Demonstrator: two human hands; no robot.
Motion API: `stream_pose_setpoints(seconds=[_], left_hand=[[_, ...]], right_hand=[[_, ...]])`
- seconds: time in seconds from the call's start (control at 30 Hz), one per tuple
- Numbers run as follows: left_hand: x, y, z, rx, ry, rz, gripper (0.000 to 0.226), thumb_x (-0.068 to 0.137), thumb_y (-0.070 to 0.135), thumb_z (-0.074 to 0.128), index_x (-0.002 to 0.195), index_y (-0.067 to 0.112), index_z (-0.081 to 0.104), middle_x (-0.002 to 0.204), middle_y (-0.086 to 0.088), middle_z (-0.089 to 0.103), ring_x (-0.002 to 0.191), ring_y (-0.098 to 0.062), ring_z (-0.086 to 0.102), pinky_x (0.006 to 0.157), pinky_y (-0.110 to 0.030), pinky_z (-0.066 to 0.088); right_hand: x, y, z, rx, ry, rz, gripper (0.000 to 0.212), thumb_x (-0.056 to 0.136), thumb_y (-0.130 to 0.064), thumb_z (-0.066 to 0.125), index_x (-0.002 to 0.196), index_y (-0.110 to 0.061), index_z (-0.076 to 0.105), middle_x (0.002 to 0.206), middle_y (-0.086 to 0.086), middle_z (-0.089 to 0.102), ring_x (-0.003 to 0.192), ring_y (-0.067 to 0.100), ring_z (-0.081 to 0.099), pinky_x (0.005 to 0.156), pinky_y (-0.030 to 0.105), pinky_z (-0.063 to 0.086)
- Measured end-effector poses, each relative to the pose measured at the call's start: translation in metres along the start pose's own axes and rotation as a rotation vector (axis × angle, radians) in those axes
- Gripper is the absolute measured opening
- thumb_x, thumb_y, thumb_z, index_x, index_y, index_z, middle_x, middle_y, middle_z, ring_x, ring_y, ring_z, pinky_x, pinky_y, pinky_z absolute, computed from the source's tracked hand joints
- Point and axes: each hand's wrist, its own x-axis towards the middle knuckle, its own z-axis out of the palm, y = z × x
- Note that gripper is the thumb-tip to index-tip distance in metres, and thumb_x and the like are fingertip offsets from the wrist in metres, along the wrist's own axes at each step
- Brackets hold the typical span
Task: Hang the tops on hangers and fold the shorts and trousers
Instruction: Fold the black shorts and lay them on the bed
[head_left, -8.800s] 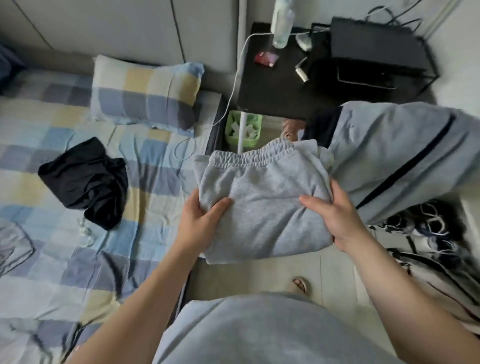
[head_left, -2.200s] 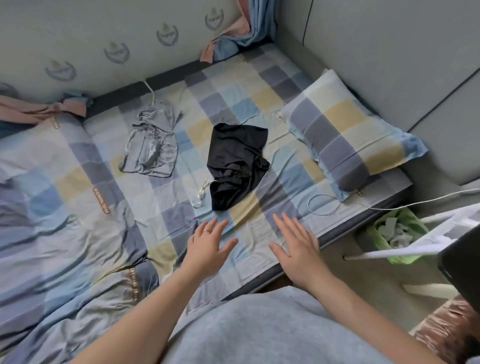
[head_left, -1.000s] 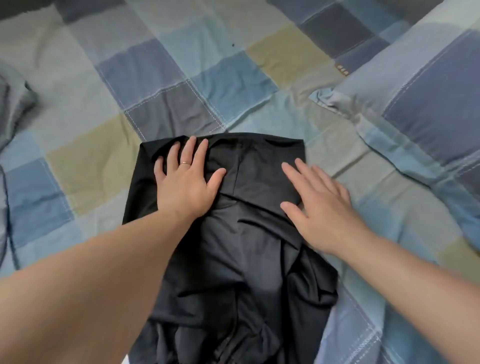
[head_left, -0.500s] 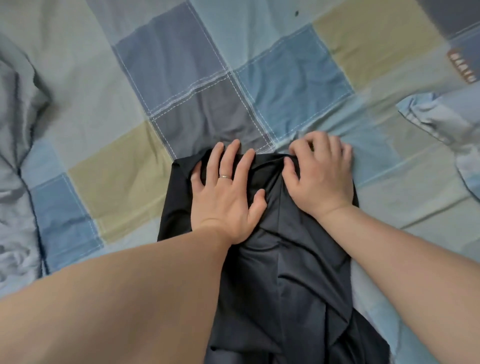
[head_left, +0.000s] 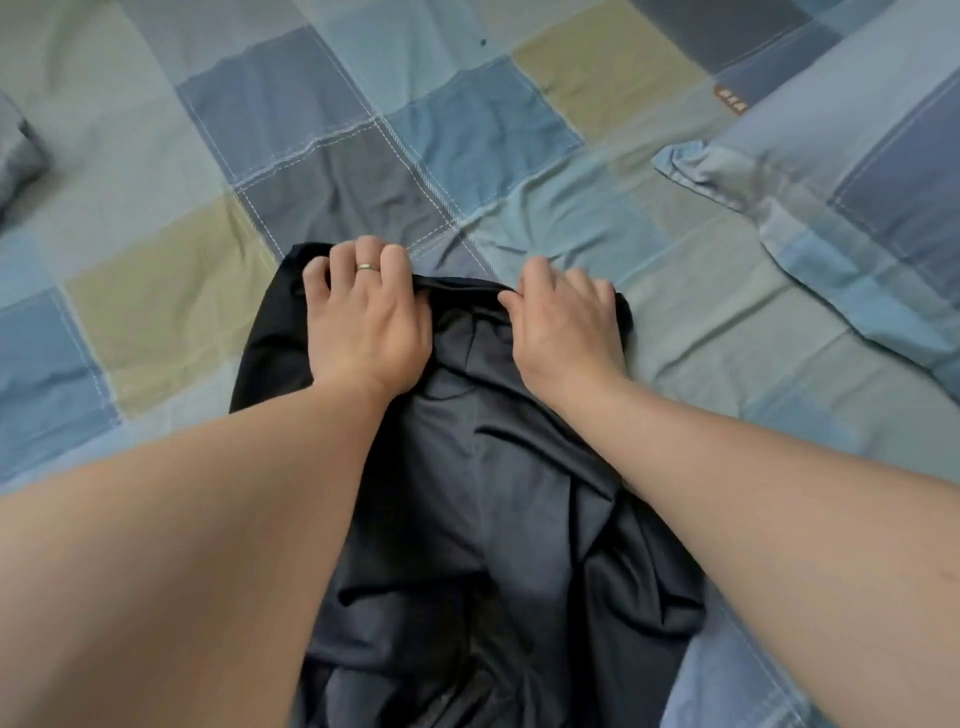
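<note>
Surface: a bed under a checked sheet (head_left: 467, 130) of blue, grey, pale green and tan squares, creased towards the middle.
Task item: one black garment (head_left: 493, 493) of thin smooth cloth lay on the sheet in the lower middle of the view, running from the hands back towards the person.
Garment type: shorts or trousers could not be told.
Garment near end: rumpled into loose folds, partly cut off by the bottom edge of the view.
Garment far edge: gathered into a low ridge between the two hands.
Left hand (head_left: 363, 322): rested on the far left part of the garment, fingers curled over its far edge and gripping the cloth; fingertips hidden.
Ring (head_left: 367, 267): a plain band sat on one finger of the left hand.
Right hand (head_left: 566, 327): sat on the far right corner of the garment, fingers curled over the edge, thumb pinching a fold of cloth.
Hand spacing: near each other, not touching, with a strip of black cloth between.
Forearms: both bare, reaching across the garment from the near side.
Pillow (head_left: 857, 182): in matching checks, lay at the right edge of the view, apart from the right hand.
Tag (head_left: 730, 98): small and brown, on the sheet just beside the pillow; lettering unreadable.
Grey cloth (head_left: 15, 156): only a part showed at the left edge; not identifiable.
</note>
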Motion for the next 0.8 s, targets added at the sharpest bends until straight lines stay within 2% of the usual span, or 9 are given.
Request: stream_pose_setpoints(seconds=[0.13, 0.27, 0.37, 0.47, 0.57, 0.63, 0.73, 0.8], left_hand=[[-0.035, 0.016, -0.017, 0.079, -0.016, 0.078, 0.007, 0.091, 0.014, 0.048, 0.092, 0.007, 0.047, 0.097, -0.019, 0.054, 0.095, -0.037, 0.045, 0.082, -0.046, 0.023], [-0.140, 0.028, -0.053, 0.077, -0.156, 0.057, 0.015, 0.085, 0.014, 0.062, 0.091, 0.009, 0.049, 0.092, -0.016, 0.055, 0.090, -0.036, 0.049, 0.075, -0.046, 0.027], [-0.229, 0.043, -0.093, 0.022, -0.327, -0.002, 0.020, 0.086, 0.023, 0.065, 0.087, 0.016, 0.046, 0.089, -0.009, 0.059, 0.088, -0.035, 0.052, 0.075, -0.044, 0.035], [-0.310, 0.075, -0.150, -0.009, -0.551, -0.080, 0.025, 0.096, 0.037, 0.054, 0.087, 0.021, 0.037, 0.090, -0.001, 0.060, 0.091, -0.031, 0.053, 0.076, -0.042, 0.034], [-0.381, 0.116, -0.220, -0.103, -0.822, -0.134, 0.025, 0.101, 0.044, 0.045, 0.093, 0.021, 0.036, 0.097, -0.004, 0.063, 0.099, -0.032, 0.057, 0.079, -0.040, 0.037], [-0.414, 0.138, -0.272, -0.174, -0.927, -0.180, 0.022, 0.101, 0.042, 0.045, 0.095, 0.022, 0.037, 0.100, -0.007, 0.063, 0.101, -0.033, 0.059, 0.079, -0.040, 0.040], [-0.446, 0.166, -0.361, -0.305, -0.900, -0.275, 0.027, 0.099, 0.042, 0.049, 0.083, 0.025, 0.036, 0.082, 0.001, 0.056, 0.085, -0.031, 0.059, 0.065, -0.037, 0.036], [-0.457, 0.182, -0.421, -0.436, -0.871, -0.426, 0.034, 0.097, 0.045, 0.054, 0.076, 0.025, 0.037, 0.074, 0.004, 0.052, 0.072, -0.025, 0.055, 0.057, -0.035, 0.033]], right_hand=[[-0.068, 0.001, -0.024, 0.058, -0.073, 0.019, 0.022, 0.107, -0.034, 0.035, 0.112, -0.014, 0.043, 0.095, 0.010, 0.069, 0.094, 0.033, 0.060, 0.087, 0.044, 0.031], [-0.148, 0.012, -0.057, 0.170, -0.334, 0.044, 0.020, 0.105, -0.040, 0.041, 0.103, -0.021, 0.037, 0.093, 0.012, 0.068, 0.092, 0.037, 0.063, 0.074, 0.040, 0.031], [-0.211, 0.012, -0.089, 0.245, -0.513, 0.091, 0.026, 0.101, -0.048, 0.045, 0.090, -0.029, 0.031, 0.080, 0.000, 0.059, 0.083, 0.036, 0.058, 0.066, 0.039, 0.037], [-0.272, 0.011, -0.131, 0.258, -0.647, 0.111, 0.028, 0.096, -0.052, 0.054, 0.085, -0.030, 0.039, 0.080, -0.005, 0.058, 0.082, 0.027, 0.057, 0.068, 0.037, 0.042], [-0.340, 0.017, -0.189, 0.315, -0.715, 0.145, 0.030, 0.092, -0.044, 0.064, 0.076, -0.026, 0.048, 0.076, -0.006, 0.059, 0.080, 0.024, 0.056, 0.068, 0.036, 0.044], [-0.383, 0.019, -0.235, 0.344, -0.749, 0.171, 0.028, 0.091, -0.041, 0.066, 0.075, -0.023, 0.052, 0.073, -0.005, 0.060, 0.080, 0.023, 0.058, 0.071, 0.038, 0.049], [-0.430, 0.011, -0.310, 0.409, -0.769, 0.199, 0.027, 0.094, -0.037, 0.063, 0.073, -0.025, 0.052, 0.077, -0.003, 0.062, 0.083, 0.024, 0.059, 0.077, 0.039, 0.050], [-0.450, 0.000, -0.360, 0.451, -0.742, 0.224, 0.026, 0.095, -0.036, 0.061, 0.073, -0.026, 0.053, 0.079, -0.004, 0.063, 0.084, 0.023, 0.060, 0.077, 0.038, 0.049]])
